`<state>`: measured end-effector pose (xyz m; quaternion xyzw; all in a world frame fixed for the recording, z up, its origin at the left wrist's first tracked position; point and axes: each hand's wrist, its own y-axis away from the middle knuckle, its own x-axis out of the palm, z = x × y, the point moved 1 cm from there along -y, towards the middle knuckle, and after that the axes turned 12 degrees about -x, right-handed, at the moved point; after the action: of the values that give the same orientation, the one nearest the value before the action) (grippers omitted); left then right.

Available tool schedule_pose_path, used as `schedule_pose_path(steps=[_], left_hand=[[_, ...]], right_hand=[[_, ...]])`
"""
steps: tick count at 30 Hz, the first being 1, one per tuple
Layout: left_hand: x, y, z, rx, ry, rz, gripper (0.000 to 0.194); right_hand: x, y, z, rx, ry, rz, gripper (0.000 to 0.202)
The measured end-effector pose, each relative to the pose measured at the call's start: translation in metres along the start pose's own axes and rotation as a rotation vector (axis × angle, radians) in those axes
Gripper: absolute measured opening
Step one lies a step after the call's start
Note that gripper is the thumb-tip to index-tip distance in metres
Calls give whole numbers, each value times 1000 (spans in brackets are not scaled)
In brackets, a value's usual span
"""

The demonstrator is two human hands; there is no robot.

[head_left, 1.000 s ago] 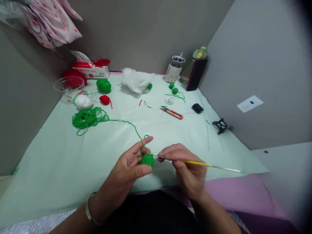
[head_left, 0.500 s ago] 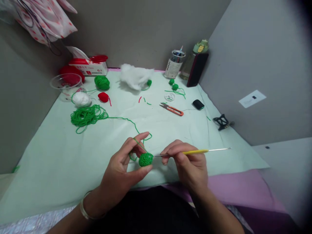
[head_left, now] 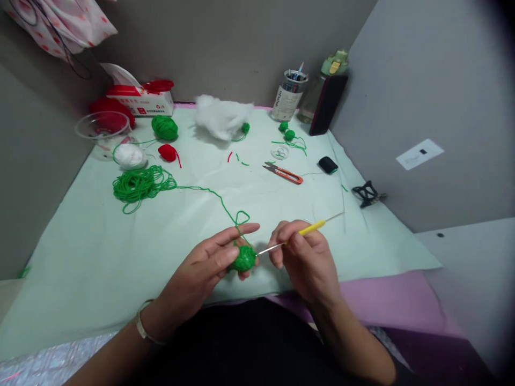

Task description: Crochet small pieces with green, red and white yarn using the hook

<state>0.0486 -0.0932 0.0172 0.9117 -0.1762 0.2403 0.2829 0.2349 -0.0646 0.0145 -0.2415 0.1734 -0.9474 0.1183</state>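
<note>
My left hand (head_left: 209,262) pinches a small green crocheted piece (head_left: 244,259) between thumb and fingers, its index finger stretched out above. Green yarn (head_left: 222,201) runs from the piece past that finger to a loose heap of green yarn (head_left: 140,187) on the left. In my right hand (head_left: 308,257) is a crochet hook (head_left: 311,228) with a yellow handle, held like a pen. The hook's metal tip reaches the right edge of the green piece; whether it sits inside a stitch I cannot tell.
Thread snips (head_left: 284,173) lie beyond my right hand, near a black case (head_left: 328,165) and a black claw clip (head_left: 368,194). Farther back are white stuffing (head_left: 223,118), a pen jar (head_left: 287,96), a bottle (head_left: 311,102), a tissue box (head_left: 151,102), and yarn balls (head_left: 164,128).
My left thumb has moved from below the green piece onto its left side, and the piece has turned. The hook now slants upward to the right instead of lying nearly level.
</note>
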Motion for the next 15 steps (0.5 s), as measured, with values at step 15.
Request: schedule_pose_path(steps=[15], left_hand=[[3, 2, -7, 150, -355, -265, 58]], right_hand=[[0, 4, -13, -141, 164, 64, 16]])
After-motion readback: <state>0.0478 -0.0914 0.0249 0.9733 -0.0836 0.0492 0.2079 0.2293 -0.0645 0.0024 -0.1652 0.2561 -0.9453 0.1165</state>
